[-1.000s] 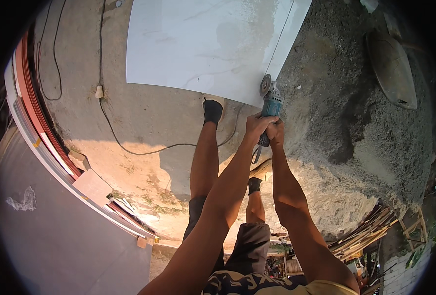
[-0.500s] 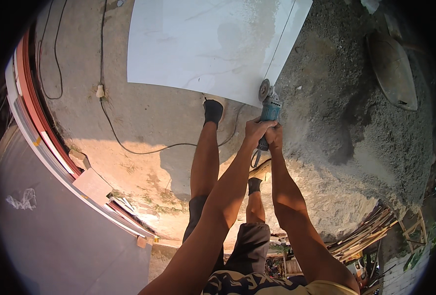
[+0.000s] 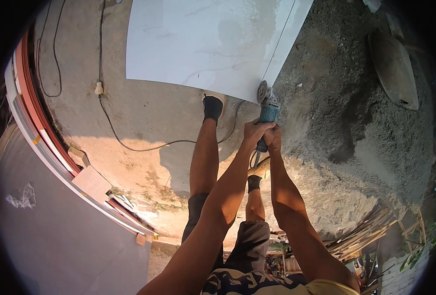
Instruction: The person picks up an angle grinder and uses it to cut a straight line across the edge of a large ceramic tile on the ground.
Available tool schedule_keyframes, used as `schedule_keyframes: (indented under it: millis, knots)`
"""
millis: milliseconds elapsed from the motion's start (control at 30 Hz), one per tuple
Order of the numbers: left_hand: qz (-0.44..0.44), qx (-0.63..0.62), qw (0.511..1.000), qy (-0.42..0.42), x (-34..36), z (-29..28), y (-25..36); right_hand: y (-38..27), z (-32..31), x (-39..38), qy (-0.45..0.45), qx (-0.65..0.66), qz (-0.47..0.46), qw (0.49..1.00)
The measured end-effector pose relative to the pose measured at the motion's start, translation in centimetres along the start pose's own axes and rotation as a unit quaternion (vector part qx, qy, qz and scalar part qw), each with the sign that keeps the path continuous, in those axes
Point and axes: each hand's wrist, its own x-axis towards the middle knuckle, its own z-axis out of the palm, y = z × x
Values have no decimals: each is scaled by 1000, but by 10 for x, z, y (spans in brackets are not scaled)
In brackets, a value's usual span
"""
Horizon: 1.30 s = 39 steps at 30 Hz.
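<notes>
Both hands grip a teal-and-black angle grinder (image 3: pixel 269 110) by its body. My left hand (image 3: pixel 254 130) is closed over it from the left, and my right hand (image 3: pixel 274 137) wraps its right side, just beside the left. The grinder's disc (image 3: pixel 262 91) is at the near edge of a large white veined panel (image 3: pixel 188 39), by the lower end of a thin dark line running along its right part. A power cord (image 3: pixel 168 144) loops across the concrete beneath.
Grey gravel (image 3: pixel 350 78) and a pale oval metal item (image 3: pixel 392 69) lie on the right. Wood strips (image 3: pixel 365 231) are piled behind. Stacked lengths of trim (image 3: pixel 51 137) and a grey sheet (image 3: pixel 70 236) lie left. A cord connector (image 3: pixel 99 88) rests on the concrete near my feet.
The grinder and both hands have shifted slightly left against the panel's edge; both grips are unchanged. The rest of the view is nearly the same.
</notes>
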Motion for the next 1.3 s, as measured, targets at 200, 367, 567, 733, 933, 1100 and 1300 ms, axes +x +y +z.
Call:
schedule_keyframes:
  millis: [200, 367, 567, 733, 933, 1100, 1300]
  knots:
    - [-4, 8, 1000, 4, 1, 5, 2, 12, -7, 9, -8, -6, -14, 1000]
    - [-2, -1, 1000, -1, 3, 4, 0, 16, -9, 12, -24, 12, -24, 999]
    - [-1, 4, 1000, 5, 4, 1, -7, 11, -6, 5, -11, -5, -9, 1000]
    - [-12, 11, 1000, 16, 5, -2, -11, 12, -4, 0, 5, -24, 10, 1000]
    - [-12, 9, 1000, 24, 2, -2, -14, 24, -8, 0, -3, -17, -19, 1000]
    - [-13, 24, 999, 28, -2, -7, -21, 23, -7, -7, -9, -17, -8, 1000]
    - [-19, 42, 998, 32, 2, -12, -34, 29, -7, -11, -6, -66, -12, 998]
